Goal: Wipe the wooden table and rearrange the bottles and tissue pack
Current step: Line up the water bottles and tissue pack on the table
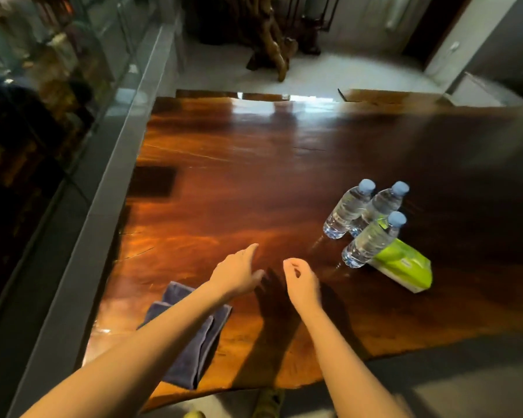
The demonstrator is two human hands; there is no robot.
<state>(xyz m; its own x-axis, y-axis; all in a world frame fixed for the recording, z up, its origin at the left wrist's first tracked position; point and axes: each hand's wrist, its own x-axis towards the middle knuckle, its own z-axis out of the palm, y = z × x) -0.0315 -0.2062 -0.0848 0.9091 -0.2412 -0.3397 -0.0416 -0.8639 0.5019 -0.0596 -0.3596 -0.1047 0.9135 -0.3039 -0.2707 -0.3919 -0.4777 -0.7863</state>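
Cloth [191, 342]: folded, dark blue-grey, lying flat on the near left part of the bench [254, 176], partly under the left forearm.
Left hand [239, 273]: above the bench past the cloth, fingers stretched forward, grip open and holding nothing.
Right hand [302, 282]: just beside the left, fingers loosely curled, grip empty.
Bottles [366, 212]: three clear water bottles with pale blue caps, upright and close together, right of the hands.
Tissue pack [405, 267]: green, lying flat, touching the nearest bottle's right side.
Bench: glossy dark wood.
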